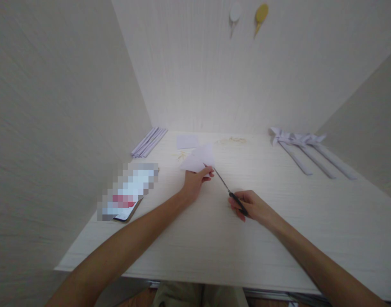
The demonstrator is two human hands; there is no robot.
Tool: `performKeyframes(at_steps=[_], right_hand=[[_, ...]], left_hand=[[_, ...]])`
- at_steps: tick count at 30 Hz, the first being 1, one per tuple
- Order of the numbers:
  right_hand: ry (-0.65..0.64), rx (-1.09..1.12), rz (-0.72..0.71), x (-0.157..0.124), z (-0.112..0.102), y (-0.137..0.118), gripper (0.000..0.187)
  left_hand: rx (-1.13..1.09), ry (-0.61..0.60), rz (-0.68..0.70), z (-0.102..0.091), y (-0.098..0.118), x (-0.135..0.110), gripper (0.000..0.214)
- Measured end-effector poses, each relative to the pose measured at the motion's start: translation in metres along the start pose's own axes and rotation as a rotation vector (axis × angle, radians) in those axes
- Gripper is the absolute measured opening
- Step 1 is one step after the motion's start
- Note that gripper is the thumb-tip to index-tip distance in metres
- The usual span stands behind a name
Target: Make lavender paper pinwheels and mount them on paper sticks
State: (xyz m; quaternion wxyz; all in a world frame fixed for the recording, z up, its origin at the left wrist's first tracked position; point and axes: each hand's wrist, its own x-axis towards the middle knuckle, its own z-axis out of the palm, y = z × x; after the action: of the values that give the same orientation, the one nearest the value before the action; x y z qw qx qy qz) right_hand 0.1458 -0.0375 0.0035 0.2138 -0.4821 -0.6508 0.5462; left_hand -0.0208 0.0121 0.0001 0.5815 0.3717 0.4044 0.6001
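Observation:
Over the middle of the white table, my left hand pinches the lower edge of a white sheet of paper, thumb on top. A pair of scissors with black handles is gripped in my right hand, a little to the right and nearer the table's front edge. Their blades point up and left and reach the paper close to my left thumb. Whether the blades are parted I cannot tell. Just behind the held sheet lies another piece of white paper.
White paper rolls lie by the left wall. A phone, screen lit and partly blurred, is at left. Rolled sticks with folded paper tops lie at right. Rubber bands lie toward the back wall, which carries two round hooks.

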Motion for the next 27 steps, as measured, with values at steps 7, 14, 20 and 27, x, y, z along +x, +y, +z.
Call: performKeyframes(at_steps=[7,14,20,27], right_hand=[[0.008,0.003,-0.013,0.0010,-0.0006,0.0027,0.042],[0.003,-0.038,-0.007,-0.0009,-0.0010,-0.0012,0.042],[0.010,-0.012,-0.018,0.0005,-0.0005,0.0017,0.041],[0.010,0.021,0.005,-0.0001,0.0003,0.0000,0.040]], left_hand=[[0.011,-0.001,0.003,0.0004,0.0008,-0.0004,0.013],[0.014,-0.013,0.010,-0.0004,-0.0007,-0.0001,0.013],[0.019,-0.009,0.011,-0.0005,-0.0002,-0.0001,0.013],[0.027,0.000,0.007,-0.0008,-0.0016,0.0005,0.012]])
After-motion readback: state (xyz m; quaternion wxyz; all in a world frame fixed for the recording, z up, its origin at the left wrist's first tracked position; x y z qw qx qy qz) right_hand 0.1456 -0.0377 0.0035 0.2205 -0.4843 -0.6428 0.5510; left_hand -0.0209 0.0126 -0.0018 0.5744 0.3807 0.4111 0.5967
